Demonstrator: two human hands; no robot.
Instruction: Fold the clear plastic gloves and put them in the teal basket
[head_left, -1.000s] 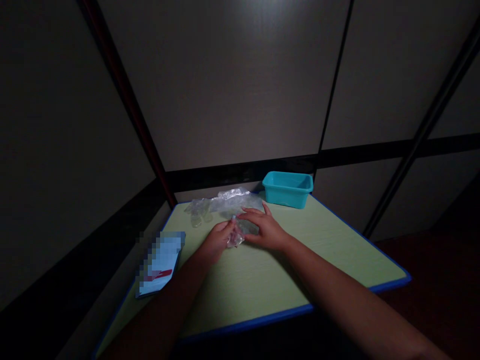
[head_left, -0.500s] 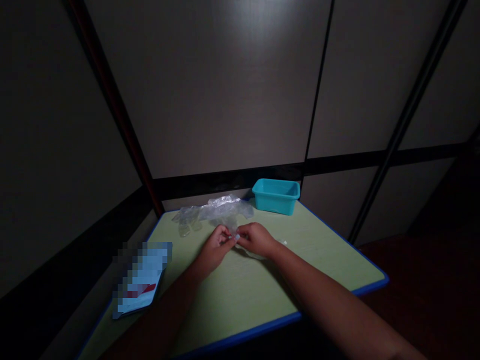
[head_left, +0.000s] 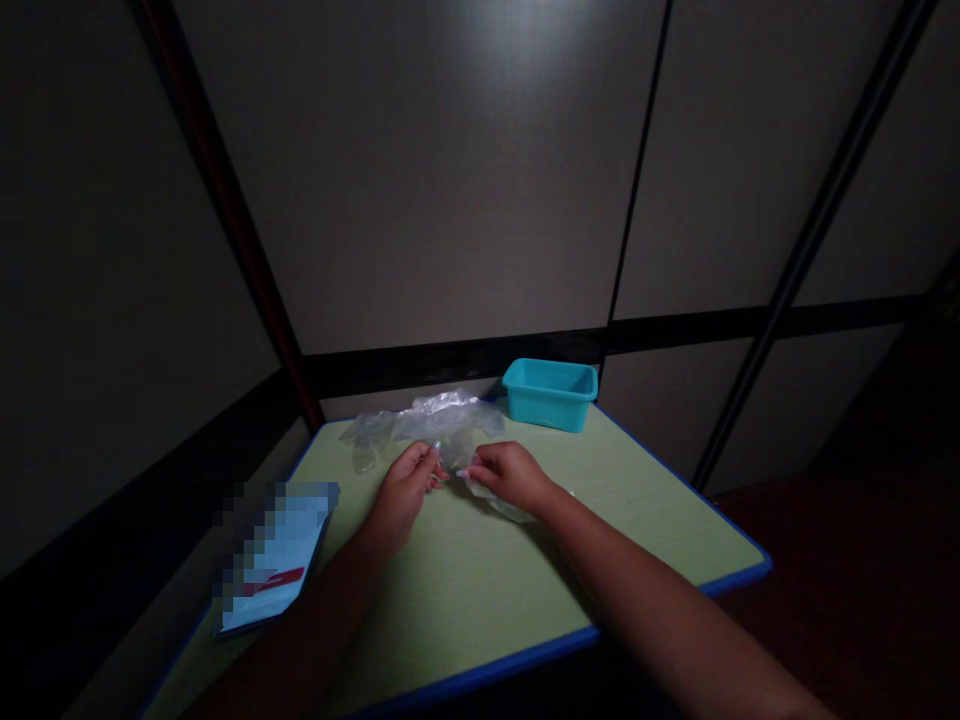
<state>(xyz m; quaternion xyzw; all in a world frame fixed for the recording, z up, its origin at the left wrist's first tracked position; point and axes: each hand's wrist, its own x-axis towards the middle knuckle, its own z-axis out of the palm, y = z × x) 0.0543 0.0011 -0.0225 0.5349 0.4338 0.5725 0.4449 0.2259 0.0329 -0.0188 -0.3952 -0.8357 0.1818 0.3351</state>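
Note:
Clear, crinkled plastic film (head_left: 450, 405) lies in a loose heap at the back of the light green table (head_left: 465, 600). In front of it, my right hand (head_left: 506, 475) pinches a thin clear plastic piece (head_left: 514, 511), part of which trails under the palm. My left hand (head_left: 405, 490) is just to the left, a small gap away, with thumb and fingers pressed together. What its fingertips hold, if anything, is too small to tell.
A turquoise basket (head_left: 551, 397) stands at the table's back right. A flat light-blue packet (head_left: 281, 560) with a red mark lies at the left edge. Wall panels (head_left: 450, 200) rise behind the table, which has a blue rim.
My left hand has moved left, away from my right hand, so the fingertips that were together are now apart. My right hand has hardly moved.

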